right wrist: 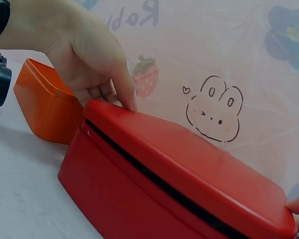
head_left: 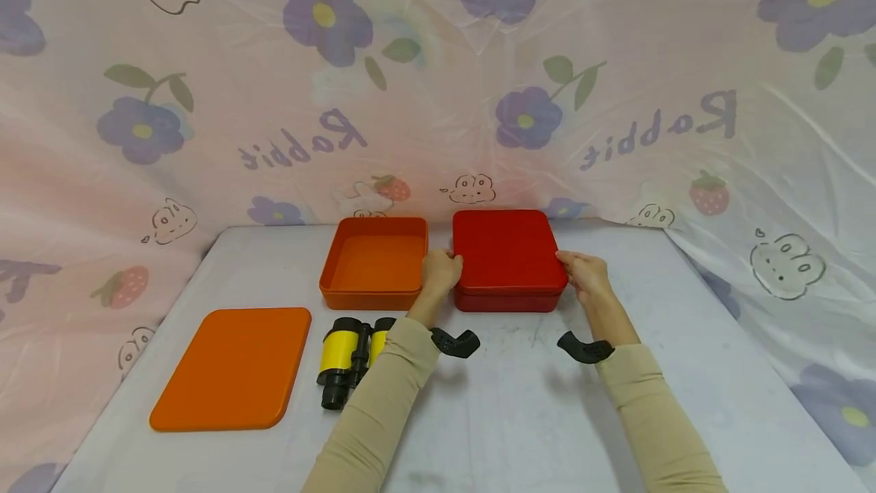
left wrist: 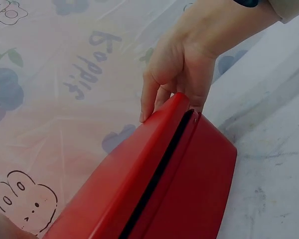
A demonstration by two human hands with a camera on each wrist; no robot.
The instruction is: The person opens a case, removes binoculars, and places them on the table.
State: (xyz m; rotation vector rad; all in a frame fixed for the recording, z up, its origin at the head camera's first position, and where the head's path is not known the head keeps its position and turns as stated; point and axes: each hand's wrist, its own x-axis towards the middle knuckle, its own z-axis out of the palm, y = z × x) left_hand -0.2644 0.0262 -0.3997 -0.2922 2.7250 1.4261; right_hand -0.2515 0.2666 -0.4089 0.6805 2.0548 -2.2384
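Your left hand (head_left: 441, 271) and right hand (head_left: 585, 274) grip the red lid (head_left: 505, 249), not fully seated, while leftward of both the orange box (head_left: 372, 301) sits uncovered.

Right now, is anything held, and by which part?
The red lid, by two opposite edges: the left hand grips its left edge, the right hand its right. A dark gap separates it from the red box.

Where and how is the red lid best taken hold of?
Probably grip the red lid by its left and right edges, one hand from each side, as the left hand and right hand do. Its broad, flat top shows no handle; the dark gap above the red box suggests it may lift upward.
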